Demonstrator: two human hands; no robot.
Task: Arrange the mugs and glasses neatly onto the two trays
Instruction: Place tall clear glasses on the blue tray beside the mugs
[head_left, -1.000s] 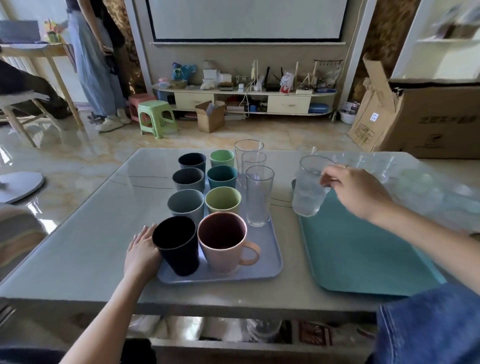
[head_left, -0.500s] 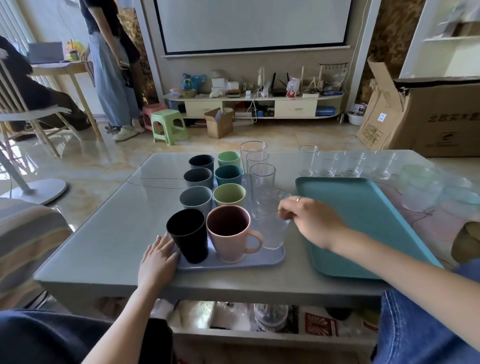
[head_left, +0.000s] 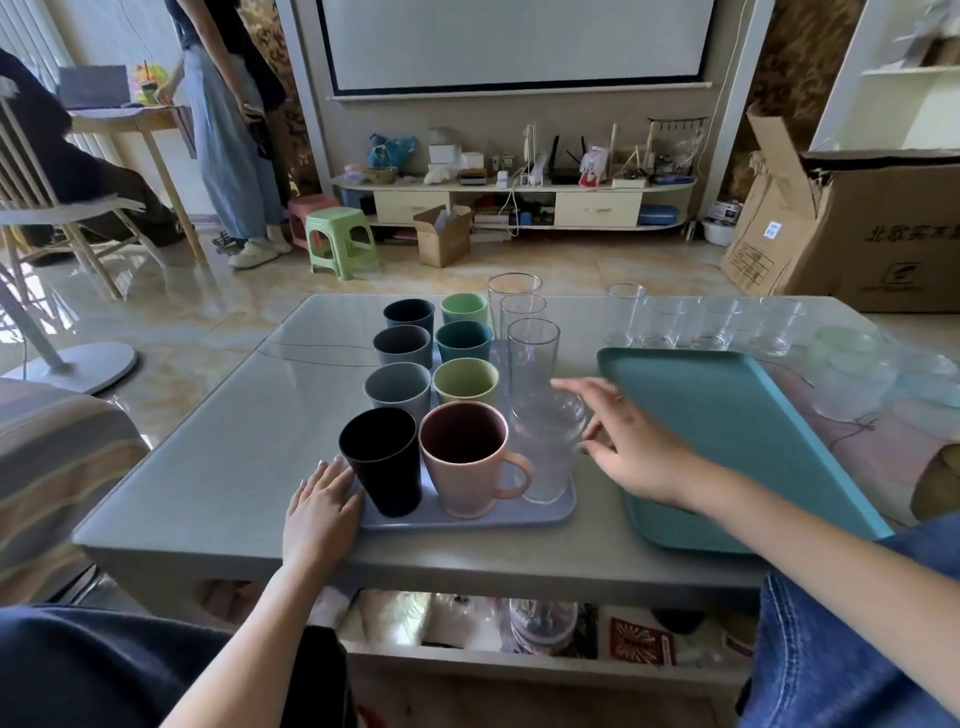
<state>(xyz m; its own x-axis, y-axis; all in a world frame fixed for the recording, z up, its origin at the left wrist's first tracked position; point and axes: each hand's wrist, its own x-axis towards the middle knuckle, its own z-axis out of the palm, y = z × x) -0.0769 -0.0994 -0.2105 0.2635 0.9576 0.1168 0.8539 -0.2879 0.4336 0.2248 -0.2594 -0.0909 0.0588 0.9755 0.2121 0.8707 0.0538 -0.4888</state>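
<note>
Head view is showing a grey table (head_left: 249, 457) carrying two trays. The lavender tray (head_left: 467, 519) is holding eight mugs in two columns, with the black mug (head_left: 382, 460) and pink mug (head_left: 465, 457) nearest, plus a column of glasses on its right. The frosted glass (head_left: 545, 449) is standing upright at the tray's near right corner, just beside the pink mug's handle. The right hand (head_left: 631, 447) is hovering beside that glass with fingers spread loosely, gripping nothing. The left hand (head_left: 322, 506) is lying flat on the table, fingers extended, touching the tray's left edge by the black mug. The teal tray (head_left: 727, 415) is sitting bare on the right. Four clear glasses (head_left: 696, 322) are standing behind it.
</note>
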